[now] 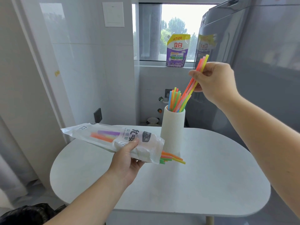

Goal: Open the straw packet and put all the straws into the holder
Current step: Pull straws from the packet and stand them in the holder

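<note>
The right hand (214,82) pinches a thin bundle of neon plastic straws (186,94) between thumb and fingers, with their lower ends inside the ribbed, cream, cylindrical holder (172,132) at the far middle of the smooth, round-edged white worktop (211,176). The left hand (128,159) curls round the crinkled clear packet (105,135). More straw ends (172,157) poke from its open right end, just beside the holder's base.

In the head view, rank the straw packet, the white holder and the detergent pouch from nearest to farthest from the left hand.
1. Straw packet: gripped by the left hand itself, above the table.
2. White holder: on the table, just right of the hand.
3. Detergent pouch: far behind, on the window sill.
</note>
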`<state>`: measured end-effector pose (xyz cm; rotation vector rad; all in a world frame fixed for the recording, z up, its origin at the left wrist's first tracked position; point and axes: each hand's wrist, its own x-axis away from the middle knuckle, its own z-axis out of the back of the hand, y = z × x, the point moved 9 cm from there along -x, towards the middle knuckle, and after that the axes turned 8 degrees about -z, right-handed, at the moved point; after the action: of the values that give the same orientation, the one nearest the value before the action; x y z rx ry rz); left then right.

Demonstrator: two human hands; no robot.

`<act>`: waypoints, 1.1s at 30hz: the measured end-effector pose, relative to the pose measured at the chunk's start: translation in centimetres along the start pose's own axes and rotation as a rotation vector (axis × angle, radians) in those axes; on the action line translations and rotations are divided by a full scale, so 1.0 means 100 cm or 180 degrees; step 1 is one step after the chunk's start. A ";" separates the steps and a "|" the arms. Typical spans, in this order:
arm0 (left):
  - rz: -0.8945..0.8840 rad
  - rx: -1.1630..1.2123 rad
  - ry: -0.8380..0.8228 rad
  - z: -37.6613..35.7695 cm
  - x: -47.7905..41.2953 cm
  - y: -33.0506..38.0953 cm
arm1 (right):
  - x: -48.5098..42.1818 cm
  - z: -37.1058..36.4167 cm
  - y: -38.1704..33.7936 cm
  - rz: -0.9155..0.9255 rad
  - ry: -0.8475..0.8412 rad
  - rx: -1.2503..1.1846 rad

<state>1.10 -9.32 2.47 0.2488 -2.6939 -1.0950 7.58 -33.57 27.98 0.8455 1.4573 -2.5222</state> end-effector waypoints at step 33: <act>-0.0087 0.0081 0.0022 0.000 -0.003 0.006 | 0.096 -0.040 0.041 -0.0006 -0.0109 0.0685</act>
<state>1.31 -8.76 2.84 0.2941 -2.7075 -1.0661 2.64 -30.79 18.40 0.8251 1.1923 -2.7162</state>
